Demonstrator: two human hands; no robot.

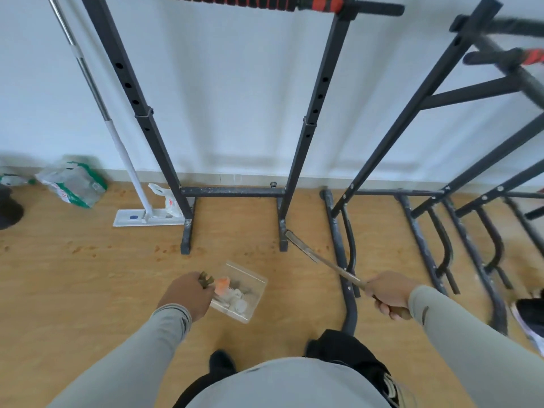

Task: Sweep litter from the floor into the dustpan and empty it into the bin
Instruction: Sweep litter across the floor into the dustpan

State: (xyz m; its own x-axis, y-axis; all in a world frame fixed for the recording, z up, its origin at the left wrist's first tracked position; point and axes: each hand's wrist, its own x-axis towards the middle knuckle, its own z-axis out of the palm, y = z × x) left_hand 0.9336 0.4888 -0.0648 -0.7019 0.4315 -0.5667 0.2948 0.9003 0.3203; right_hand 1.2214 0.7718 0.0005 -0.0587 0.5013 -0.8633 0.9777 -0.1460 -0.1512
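- Your left hand (188, 295) grips the clear dustpan (241, 293) above the wooden floor (88, 278); litter (232, 293) sits inside.
- Your right hand (388, 293) curls round the brush (321, 260) handle, its far end near the black rack (235, 192) foot.

Your dustpan (240, 291) sits ahead on the floor (88, 275), litter (232, 293) in it; rack (235, 192) behind, mop (138, 213) to its left.

Litter (232, 293) blurred, maybe caps; unclear.
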